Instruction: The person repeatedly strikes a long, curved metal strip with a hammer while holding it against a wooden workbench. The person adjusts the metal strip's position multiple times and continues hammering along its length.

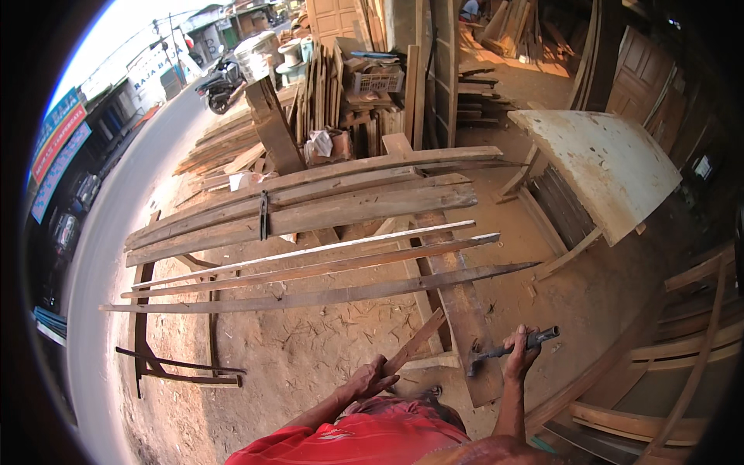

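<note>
My left hand (372, 378) is closed around the lower end of a short wooden board (416, 341), which slants up and to the right. In my right hand (521, 355) is a hammer (496, 353), gripped by its dark handle, with the head to the left over a wide plank (465, 310). Beyond my hands, several long narrow wood strips (333, 294) lie side by side across supports. Behind those strips are wider weathered planks (372, 205), and a pair of dark pincers (264, 215) rests across them.
A pale board (601, 159) lies tilted on a wooden frame at the right. Wooden frames (659, 418) fill the lower right. Stacked lumber (310, 108) and a plastic crate (379, 81) stand at the back. Wood scraps litter the ground, and a road (124, 186) with a parked motorcycle (221, 84) runs along the left.
</note>
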Demonstrator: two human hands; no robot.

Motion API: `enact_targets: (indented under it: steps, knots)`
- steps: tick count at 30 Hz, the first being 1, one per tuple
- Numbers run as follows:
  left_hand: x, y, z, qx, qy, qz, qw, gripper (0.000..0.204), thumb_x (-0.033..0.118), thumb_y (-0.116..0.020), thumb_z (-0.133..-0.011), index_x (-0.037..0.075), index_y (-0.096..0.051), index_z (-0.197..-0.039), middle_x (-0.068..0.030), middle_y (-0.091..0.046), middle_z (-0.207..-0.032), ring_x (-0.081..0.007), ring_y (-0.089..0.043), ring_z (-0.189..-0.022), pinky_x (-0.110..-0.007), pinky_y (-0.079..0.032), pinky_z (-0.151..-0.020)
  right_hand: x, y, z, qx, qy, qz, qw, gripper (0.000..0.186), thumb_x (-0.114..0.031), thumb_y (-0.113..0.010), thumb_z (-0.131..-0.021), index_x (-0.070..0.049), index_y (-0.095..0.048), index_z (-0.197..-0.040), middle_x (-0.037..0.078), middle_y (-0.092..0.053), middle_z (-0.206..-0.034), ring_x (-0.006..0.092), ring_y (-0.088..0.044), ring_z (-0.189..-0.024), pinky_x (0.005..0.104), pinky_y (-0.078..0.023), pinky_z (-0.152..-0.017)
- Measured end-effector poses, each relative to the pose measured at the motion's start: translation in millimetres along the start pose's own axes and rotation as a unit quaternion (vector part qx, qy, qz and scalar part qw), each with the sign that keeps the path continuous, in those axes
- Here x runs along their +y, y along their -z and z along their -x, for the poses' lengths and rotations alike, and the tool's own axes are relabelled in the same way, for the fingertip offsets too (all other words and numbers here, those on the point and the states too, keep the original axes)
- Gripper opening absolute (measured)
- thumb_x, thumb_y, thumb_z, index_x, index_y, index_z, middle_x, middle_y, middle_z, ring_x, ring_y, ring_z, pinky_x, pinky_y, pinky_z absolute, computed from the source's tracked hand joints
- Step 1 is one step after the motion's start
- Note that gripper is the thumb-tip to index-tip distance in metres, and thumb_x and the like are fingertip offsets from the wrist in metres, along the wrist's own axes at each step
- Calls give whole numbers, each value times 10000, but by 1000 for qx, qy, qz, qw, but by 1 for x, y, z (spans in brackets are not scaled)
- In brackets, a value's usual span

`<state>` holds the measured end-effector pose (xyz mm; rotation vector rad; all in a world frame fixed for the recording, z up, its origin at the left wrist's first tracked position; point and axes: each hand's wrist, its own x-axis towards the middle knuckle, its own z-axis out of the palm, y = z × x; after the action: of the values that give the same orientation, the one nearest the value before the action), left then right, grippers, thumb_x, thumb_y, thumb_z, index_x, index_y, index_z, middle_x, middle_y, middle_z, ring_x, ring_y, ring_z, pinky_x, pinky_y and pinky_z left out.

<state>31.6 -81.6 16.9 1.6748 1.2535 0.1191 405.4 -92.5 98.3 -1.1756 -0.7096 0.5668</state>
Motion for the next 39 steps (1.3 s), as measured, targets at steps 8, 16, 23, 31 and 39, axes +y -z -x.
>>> enact_targets:
  steps: [8,16,23,31,39]
  knots:
    - [55,-15,-86,-2,-45,272,961,630,387,-774,-950,-74,-457,-1238,-179,-682,-931,-225,-709,-804,-369,-567,-669,-59,-9,6,13,47,12,999,244,-244,-589,-1072,-55,-534,-928,27,-520,-734,121,-480,-603,330,-481,-615]
    - [80,-38,-146,86,-3,424,901,668,529,-655,-1000,-45,-455,-1277,-121,-639,-912,-188,-664,-752,-336,-582,-685,-57,-32,1,-134,31,42,990,296,-260,-574,-1084,-13,-539,-925,44,-546,-704,122,-509,-604,324,-495,-613]
    - [72,-64,-170,115,-8,526,843,522,487,-584,-1049,-24,-521,-1138,-117,-649,-931,-177,-673,-755,-333,-589,-685,-50,-50,-32,-222,-35,32,974,311,-280,-587,-1086,-39,-526,-899,31,-513,-695,116,-480,-566,314,-459,-566]
    - [92,-53,-166,153,4,519,841,550,518,-475,-1085,-18,-567,-1171,-107,-684,-898,-196,-681,-751,-355,-581,-710,-100,-125,-89,-291,118,-55,948,281,-198,-579,-1084,-9,-515,-886,39,-523,-670,98,-471,-534,286,-438,-494]
    - [84,-53,-179,-46,44,773,631,635,670,-399,-1056,72,-604,-1111,-41,-555,-757,-180,-552,-603,-328,-496,-584,-74,-220,-116,-409,121,-38,904,275,-203,-586,-1073,15,-566,-907,45,-532,-676,90,-455,-520,272,-387,-449]
